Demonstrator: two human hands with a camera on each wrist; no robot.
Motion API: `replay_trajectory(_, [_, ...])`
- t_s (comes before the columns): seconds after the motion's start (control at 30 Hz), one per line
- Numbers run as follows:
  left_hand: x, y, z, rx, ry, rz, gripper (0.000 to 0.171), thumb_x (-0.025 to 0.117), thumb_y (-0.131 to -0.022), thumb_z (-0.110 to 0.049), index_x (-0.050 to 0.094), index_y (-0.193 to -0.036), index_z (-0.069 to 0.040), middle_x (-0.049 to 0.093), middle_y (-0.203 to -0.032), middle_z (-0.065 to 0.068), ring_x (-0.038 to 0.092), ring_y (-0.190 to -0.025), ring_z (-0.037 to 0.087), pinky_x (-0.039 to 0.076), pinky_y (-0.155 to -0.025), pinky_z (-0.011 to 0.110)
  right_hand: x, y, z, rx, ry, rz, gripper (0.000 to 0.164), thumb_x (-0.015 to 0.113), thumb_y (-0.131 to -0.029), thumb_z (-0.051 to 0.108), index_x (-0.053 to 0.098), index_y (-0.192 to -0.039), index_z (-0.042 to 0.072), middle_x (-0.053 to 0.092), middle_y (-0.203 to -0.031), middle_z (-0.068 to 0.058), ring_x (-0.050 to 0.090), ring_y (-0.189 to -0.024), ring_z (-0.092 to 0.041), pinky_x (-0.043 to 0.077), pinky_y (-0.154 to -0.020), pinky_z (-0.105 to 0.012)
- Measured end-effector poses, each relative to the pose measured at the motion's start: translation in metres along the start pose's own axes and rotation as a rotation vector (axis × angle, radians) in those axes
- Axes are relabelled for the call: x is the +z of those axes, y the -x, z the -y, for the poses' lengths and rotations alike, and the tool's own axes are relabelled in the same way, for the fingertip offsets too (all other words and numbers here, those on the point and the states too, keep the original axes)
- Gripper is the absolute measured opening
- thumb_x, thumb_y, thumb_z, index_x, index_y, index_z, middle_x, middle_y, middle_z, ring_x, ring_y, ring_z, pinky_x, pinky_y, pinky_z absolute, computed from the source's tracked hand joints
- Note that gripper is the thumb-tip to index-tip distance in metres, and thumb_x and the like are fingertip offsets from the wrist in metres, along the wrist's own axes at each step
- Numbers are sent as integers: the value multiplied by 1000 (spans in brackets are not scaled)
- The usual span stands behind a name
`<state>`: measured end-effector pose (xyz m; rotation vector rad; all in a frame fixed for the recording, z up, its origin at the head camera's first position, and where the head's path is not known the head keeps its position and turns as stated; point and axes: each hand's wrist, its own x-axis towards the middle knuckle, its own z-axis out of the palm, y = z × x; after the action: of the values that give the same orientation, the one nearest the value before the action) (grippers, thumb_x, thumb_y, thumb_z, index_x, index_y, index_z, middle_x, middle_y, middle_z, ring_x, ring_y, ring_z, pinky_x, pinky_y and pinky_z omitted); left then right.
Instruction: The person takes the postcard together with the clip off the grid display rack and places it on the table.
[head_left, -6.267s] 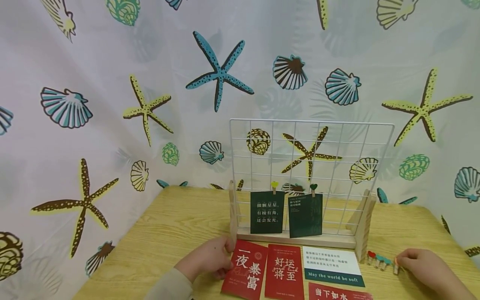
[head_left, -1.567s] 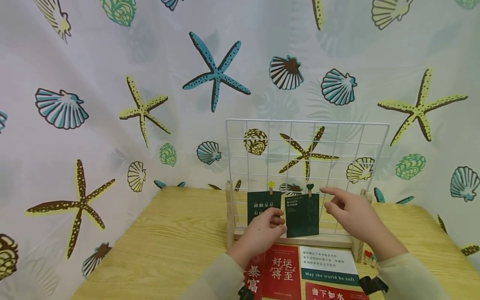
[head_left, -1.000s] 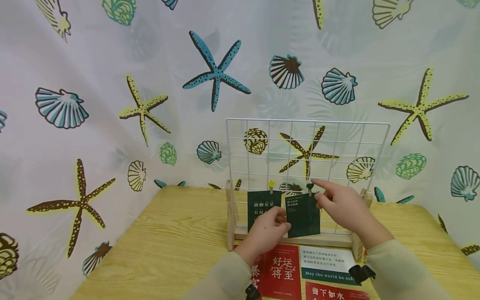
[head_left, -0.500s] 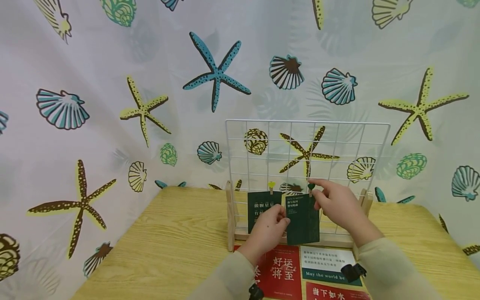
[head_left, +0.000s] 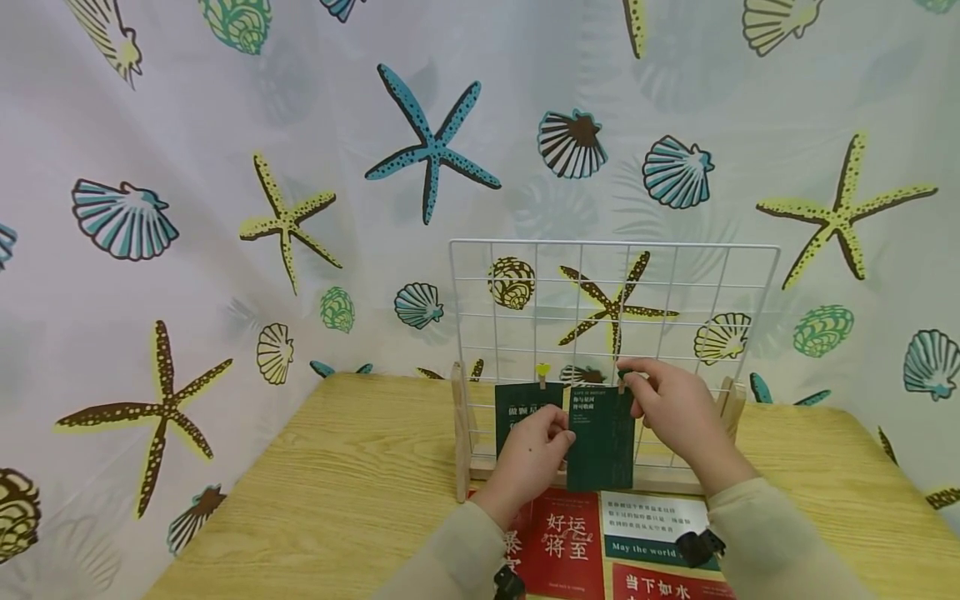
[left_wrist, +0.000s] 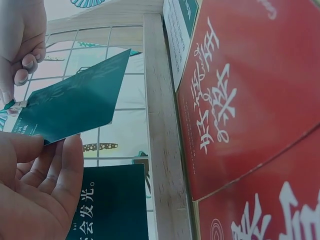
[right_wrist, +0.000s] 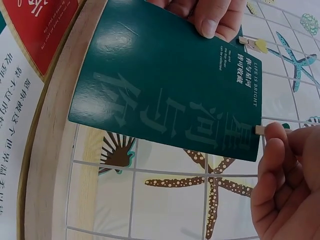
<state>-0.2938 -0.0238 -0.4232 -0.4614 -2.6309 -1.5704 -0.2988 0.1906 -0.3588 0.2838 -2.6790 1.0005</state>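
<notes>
My left hand [head_left: 528, 454] pinches the left edge of a dark green card [head_left: 600, 446] between thumb and fingers. At the card's top right, my right hand [head_left: 678, 412] pinches a small wooden clothespin [right_wrist: 260, 130] with a dark green heart. In the left wrist view, the lower part of the card [left_wrist: 82, 102] slants out from the white wire grid [head_left: 600, 283]. Left of it on the grid hangs another dark green card [head_left: 507, 417], partly behind my left hand and held by a clothespin with a yellow heart [head_left: 543, 369].
The grid stands in a wooden base [head_left: 675, 481] on the wood-grain table [head_left: 337, 467]. Before it lie several red cards [head_left: 562, 567] and a white-and-green card [head_left: 652, 512], partly covered by my forearms. A shell-and-starfish curtain [head_left: 450, 233] hangs behind.
Both hands have come from the table's red card and clothespins up to the right-hand green card. My right hand has closed on its clothespin; the card has straightened and its lower edge dropped slightly.
</notes>
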Motion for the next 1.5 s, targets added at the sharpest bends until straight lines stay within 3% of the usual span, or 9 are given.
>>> replay_trajectory(0.53, [-4, 3, -1, 23, -18, -13, 5, 61, -103, -19, 62, -107, -17, 60, -85, -4, 57, -70, 13, 50, -63, 29, 5, 6, 1, -12, 35, -114, 31, 53, -106, 32, 70, -127, 17, 64, -76, -1, 50, -56, -18, 41, -51, -34])
replay_trajectory(0.77, [-5, 4, -2, 21, -17, -1, 4, 61, -103, -19, 61, -107, -16, 60, -86, -4, 58, -70, 13, 51, -64, 29, 8, 7, 1, -33, 52, -157, 27, 55, -106, 32, 71, -122, 18, 74, -101, -4, 43, -55, -20, 38, -53, -35])
replay_trajectory(1.0, [-6, 5, -3, 26, -24, 2, 4, 62, -103, -19, 61, -106, -16, 60, -85, -4, 57, -69, 13, 51, -63, 28, 11, 10, 1, -88, 41, -233, 24, 57, -105, 30, 72, -118, 16, 71, -86, -1, 45, -53, -17, 38, -50, -33])
replay_trajectory(1.2, [-6, 7, -3, 30, -27, 13, 5, 63, -103, -21, 60, -103, -17, 59, -83, -4, 57, -68, 13, 50, -60, 28, 10, 13, 1, -139, 35, -305, 22, 56, -106, 29, 72, -115, 16, 50, -60, 4, 38, -42, -15, 35, -43, -32])
replay_trajectory(1.5, [-9, 11, -6, 33, -29, 35, 4, 62, -103, -20, 59, -101, -17, 59, -83, -3, 57, -67, 14, 50, -58, 28, 8, 15, 0, -146, 26, -298, 22, 57, -105, 28, 72, -113, 14, 57, -65, 4, 39, -44, -16, 36, -45, -33])
